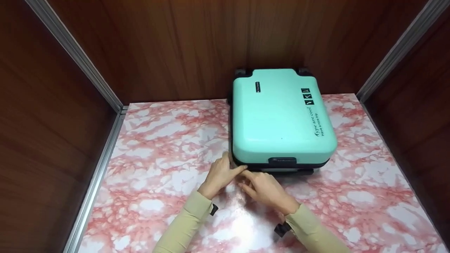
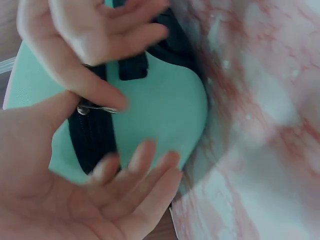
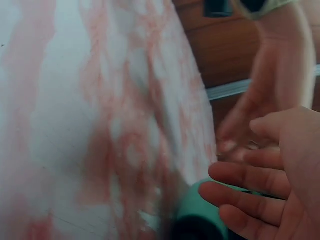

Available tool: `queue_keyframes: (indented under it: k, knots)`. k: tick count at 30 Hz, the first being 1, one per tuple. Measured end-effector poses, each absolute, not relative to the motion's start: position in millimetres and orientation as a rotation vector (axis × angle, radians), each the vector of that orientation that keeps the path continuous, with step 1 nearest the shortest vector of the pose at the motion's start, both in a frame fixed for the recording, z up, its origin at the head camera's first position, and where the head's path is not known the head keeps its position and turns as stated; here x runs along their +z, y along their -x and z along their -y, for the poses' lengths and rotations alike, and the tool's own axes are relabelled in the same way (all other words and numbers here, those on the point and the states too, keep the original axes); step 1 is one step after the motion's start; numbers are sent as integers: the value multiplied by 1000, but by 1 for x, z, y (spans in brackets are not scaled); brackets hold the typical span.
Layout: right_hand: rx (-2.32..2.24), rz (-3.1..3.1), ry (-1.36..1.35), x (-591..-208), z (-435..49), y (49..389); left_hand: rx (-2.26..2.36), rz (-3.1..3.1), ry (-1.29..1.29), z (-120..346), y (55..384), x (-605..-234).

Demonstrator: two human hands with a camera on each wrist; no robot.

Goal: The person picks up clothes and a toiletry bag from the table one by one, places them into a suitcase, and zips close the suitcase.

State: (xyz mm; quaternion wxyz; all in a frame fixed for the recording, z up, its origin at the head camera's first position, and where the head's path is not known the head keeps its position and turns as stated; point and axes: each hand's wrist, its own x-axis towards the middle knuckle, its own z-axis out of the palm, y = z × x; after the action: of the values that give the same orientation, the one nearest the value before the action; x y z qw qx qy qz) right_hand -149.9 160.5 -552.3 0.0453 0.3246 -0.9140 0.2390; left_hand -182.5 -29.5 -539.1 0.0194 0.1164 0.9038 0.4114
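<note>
Head view, hands (image 1: 220, 173) (image 1: 268, 188) at suitcase (image 1: 272, 119), "Have a nice trip" (image 1: 319, 124)

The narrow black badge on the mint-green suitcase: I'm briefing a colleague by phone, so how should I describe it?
On the pink and white marbled table lies a mint-green hard suitcase. Near the far left corner of its upper face sits a narrow black badge. Unlike the clustered black squares to its right, it stands alone.

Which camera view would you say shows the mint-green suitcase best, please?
The head view, which shows the suitcase almost whole from above, printed lettering included. The left wrist view shows only part of it close up, with a zipper; the right wrist view, just a small piece at the bottom edge.
</note>
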Motion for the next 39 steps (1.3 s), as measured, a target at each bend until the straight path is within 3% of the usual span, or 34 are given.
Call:
queue_keyframes:
  k: [14, 29, 39]
  knots:
    - [898, 2322, -924, -470, -217, 153, 1131, -2807, -656, 32, 177, -551]
    - [861, 2245, -5, -460, -300, 183, 1163, -2845, -786, 37, 177, -551]
    - [1248, 2496, 483, -472, -318, 193, 1123, -2867, -817, 40, 178, -553]
